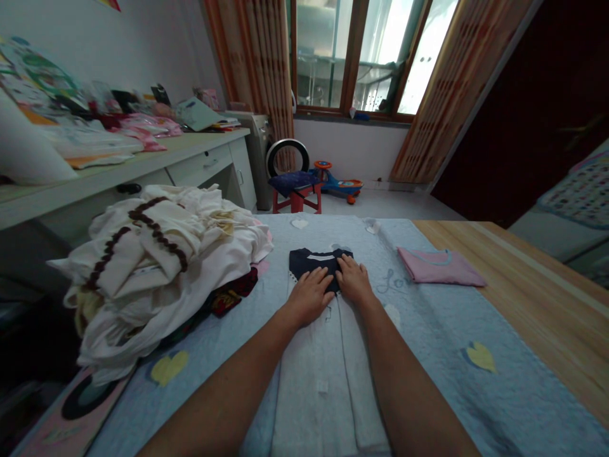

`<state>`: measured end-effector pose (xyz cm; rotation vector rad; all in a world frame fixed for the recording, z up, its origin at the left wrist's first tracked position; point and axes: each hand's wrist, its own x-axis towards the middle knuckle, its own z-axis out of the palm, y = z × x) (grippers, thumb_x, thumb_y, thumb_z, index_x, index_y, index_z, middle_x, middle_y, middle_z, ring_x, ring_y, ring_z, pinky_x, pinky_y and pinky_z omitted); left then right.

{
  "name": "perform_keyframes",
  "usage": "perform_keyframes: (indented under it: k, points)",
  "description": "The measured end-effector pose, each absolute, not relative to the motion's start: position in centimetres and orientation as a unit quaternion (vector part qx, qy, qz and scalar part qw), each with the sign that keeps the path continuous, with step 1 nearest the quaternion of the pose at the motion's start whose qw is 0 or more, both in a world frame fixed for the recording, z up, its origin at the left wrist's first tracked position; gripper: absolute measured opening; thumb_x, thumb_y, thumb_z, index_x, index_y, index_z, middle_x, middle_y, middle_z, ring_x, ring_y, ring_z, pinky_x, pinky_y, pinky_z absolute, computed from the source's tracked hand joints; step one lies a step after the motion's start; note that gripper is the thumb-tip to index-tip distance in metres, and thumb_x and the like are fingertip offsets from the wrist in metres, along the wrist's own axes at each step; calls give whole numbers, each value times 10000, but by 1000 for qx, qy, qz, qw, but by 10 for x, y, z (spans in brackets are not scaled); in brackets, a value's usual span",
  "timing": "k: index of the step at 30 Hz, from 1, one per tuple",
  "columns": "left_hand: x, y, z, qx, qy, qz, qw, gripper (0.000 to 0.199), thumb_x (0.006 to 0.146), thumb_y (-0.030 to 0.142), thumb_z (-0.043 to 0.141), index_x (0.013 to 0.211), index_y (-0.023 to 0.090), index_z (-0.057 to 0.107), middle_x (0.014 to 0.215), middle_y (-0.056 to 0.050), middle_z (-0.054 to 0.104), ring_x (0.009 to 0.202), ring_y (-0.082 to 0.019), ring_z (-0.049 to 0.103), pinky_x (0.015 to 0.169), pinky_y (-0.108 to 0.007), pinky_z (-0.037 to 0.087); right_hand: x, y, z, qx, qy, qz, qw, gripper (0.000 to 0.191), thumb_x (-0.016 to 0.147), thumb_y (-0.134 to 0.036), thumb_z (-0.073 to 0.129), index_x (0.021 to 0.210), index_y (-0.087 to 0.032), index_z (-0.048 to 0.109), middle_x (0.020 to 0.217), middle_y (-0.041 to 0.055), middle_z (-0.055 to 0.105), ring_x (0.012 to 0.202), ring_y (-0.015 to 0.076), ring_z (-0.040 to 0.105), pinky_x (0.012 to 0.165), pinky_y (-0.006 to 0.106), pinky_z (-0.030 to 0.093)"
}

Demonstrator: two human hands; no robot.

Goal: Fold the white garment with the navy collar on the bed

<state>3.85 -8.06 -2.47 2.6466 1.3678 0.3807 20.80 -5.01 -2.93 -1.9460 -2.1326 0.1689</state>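
Note:
A long garment with a navy top part point(305, 261) and a pale grey lower part point(311, 374) lies lengthwise on the light blue cloth that covers the table. My left hand point(309, 297) rests flat on it where the navy meets the grey, its fingers spread. Just right of it, my right hand point(353, 279) lies on the right edge of the navy part with fingers apart. The two hands are close together and neither grips anything. A folded pink garment point(440, 266) is on the table at the right.
A big heap of white and brown-trimmed clothes point(166, 254) covers the table's left side. Behind it stands a white desk point(190, 155) loaded with bags and papers. Beyond the table are a red stool point(297, 202) and a blue ride-on toy point(340, 184).

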Motion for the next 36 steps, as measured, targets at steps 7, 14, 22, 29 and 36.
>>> perform_keyframes:
  k: [7,14,22,29,36]
  points:
    - [38,-83,-28,875,466,118,66,522,988,451,438,1469,248,426,1579,-84,382,1477,-264,301,1191,-513,266,207,-49,-28,-681,-725,52,94,572,977,-352,388,1513,-153,372,1613,129,280,1483,261,258,1172,491,221]
    - [39,-81,-31,874,465,121,73,528,987,463,427,1472,255,423,1580,-82,381,1479,-261,296,1196,-513,252,211,-41,-26,-682,-726,44,77,595,973,-420,407,1508,-160,389,1596,136,322,1449,283,322,1146,450,269]
    - [36,-79,-27,872,459,146,87,460,1021,440,368,1399,221,510,1543,-77,442,1454,-254,344,1174,-499,289,214,-39,-29,-680,-720,9,140,532,980,-372,411,1450,-124,444,1525,142,438,1393,266,380,1116,423,296]
    - [32,-73,-28,857,464,200,97,358,1005,319,425,1314,219,575,1427,-63,574,1374,-199,459,1145,-385,344,209,-53,-14,-653,-740,-44,157,184,920,-253,500,990,-201,661,1094,103,652,1052,255,542,919,358,397]
    - [33,-75,-30,857,463,204,99,440,929,342,554,1339,182,556,1468,-88,534,1401,-243,425,1166,-434,309,201,-56,-11,-654,-746,-66,104,167,935,-282,515,1017,-190,627,1097,109,617,1052,267,538,862,361,410]
